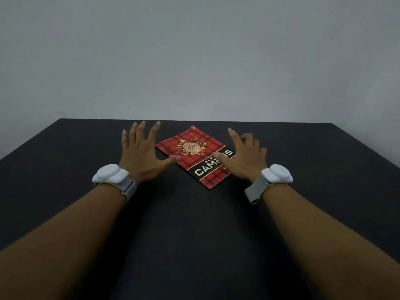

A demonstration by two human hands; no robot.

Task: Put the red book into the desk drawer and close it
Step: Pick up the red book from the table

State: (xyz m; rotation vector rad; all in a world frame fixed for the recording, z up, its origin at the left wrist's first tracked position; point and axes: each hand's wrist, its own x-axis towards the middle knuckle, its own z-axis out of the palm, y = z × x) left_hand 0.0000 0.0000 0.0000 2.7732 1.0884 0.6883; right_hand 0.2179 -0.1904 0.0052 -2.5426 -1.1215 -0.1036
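Note:
A thin red plaid book (195, 155) with a black band and white lettering lies flat and turned at an angle on the dark desk top (194, 224), near its far edge. My left hand (141, 153) hovers just left of the book, fingers spread, thumb tip at the book's left edge. My right hand (244, 155) is spread over the book's right side, its thumb above the black band. Neither hand holds anything. No drawer is visible from this angle.
A plain grey wall (194, 57) rises directly behind the desk's far edge. Both wrists carry white sensor units on grey straps (112, 176). The desk top stretches wide to both sides and toward me.

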